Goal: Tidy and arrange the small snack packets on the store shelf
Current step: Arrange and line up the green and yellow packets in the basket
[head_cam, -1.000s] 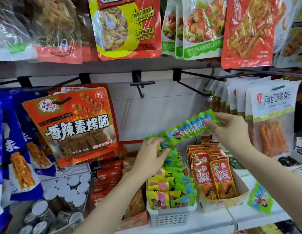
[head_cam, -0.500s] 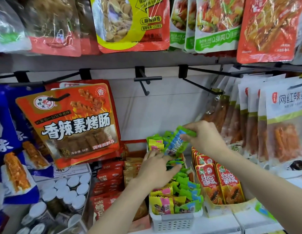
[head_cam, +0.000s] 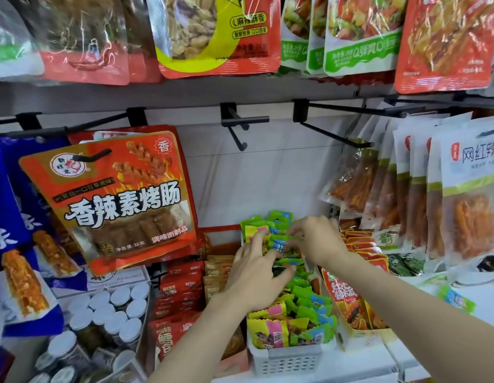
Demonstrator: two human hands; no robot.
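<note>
The right grip (head_cam: 312,239) is pinched on a green packet (head_cam: 280,242) at the back of the basket (head_cam: 288,362), seemingly to be slotted into its row, while neighbouring packets are pressed flat by the left grip's (head_cam: 257,275) straight fingers.

Left hand (head_cam: 257,275) hides packets (head_cam: 309,299) beneath; basket (head_cam: 287,360) rear hidden.
</note>
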